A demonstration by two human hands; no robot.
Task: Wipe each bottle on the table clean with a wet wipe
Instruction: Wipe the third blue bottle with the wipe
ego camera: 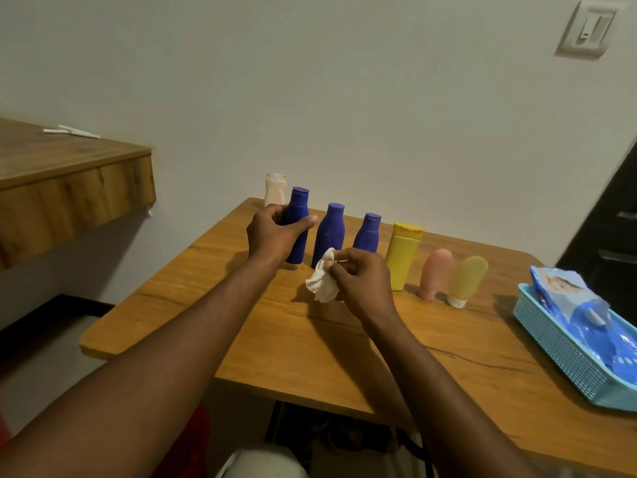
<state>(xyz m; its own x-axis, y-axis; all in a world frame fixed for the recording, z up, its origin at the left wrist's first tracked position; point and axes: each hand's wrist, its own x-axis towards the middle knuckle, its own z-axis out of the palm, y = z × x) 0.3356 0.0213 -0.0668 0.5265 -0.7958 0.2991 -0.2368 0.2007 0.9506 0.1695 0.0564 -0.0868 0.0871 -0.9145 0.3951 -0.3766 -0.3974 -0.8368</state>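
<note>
Now my left hand (272,236) grips the blue bottle (298,205) farthest from the basket (551,343), my right hand (362,281) pinches the wet wipe (322,284); I'd rub all round.

This looks like a room in a home. A small wooden counter (448,357) stands against a plain painted wall (344,98) with a light switch (587,29), carrying toiletry bottles (403,255) and a blue basket (558,357).

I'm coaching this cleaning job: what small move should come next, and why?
Probably bring the wipe in the right hand over to the blue bottle that the left hand grips and rub its side: the wipe is bunched and ready, but not touching that bottle.
</note>
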